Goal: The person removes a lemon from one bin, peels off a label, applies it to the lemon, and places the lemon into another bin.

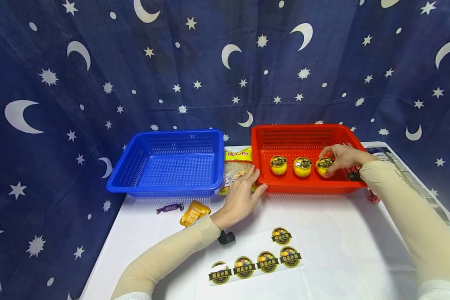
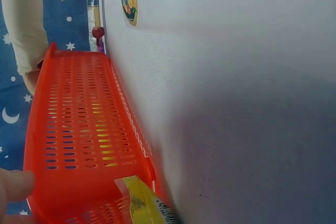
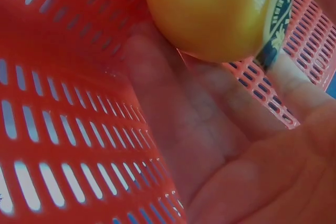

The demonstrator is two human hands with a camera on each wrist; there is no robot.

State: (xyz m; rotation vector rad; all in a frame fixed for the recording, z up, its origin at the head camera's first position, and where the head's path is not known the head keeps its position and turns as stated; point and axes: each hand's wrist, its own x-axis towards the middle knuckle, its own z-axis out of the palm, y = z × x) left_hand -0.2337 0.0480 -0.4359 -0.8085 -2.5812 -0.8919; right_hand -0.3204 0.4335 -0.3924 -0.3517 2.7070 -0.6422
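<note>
Inside the red basket point(image 1: 307, 187), my right hand point(image 1: 341, 158) holds a round yellow fruit point(image 3: 210, 14) that bears a black-and-gold sticker. Its fingers curl round the fruit in the right wrist view. Two more yellow fruits, the middle one point(image 1: 302, 170) and the left one point(image 1: 278, 168), sit in a row to its left, each with such a sticker on top. My left hand point(image 1: 241, 198) rests with its fingertips at the basket's front left corner. From the left wrist, a fingertip point(image 2: 18, 184) shows right at the red rim.
A blue basket point(image 1: 165, 192) stands at the left. Between the baskets lies a yellow-topped food packet point(image 1: 238, 155). Purple candy point(image 1: 170, 208) and an orange packet point(image 1: 195, 212) lie in front. Several stickers point(image 1: 244, 267) lie near the table's front, below a single sticker point(image 1: 281, 236).
</note>
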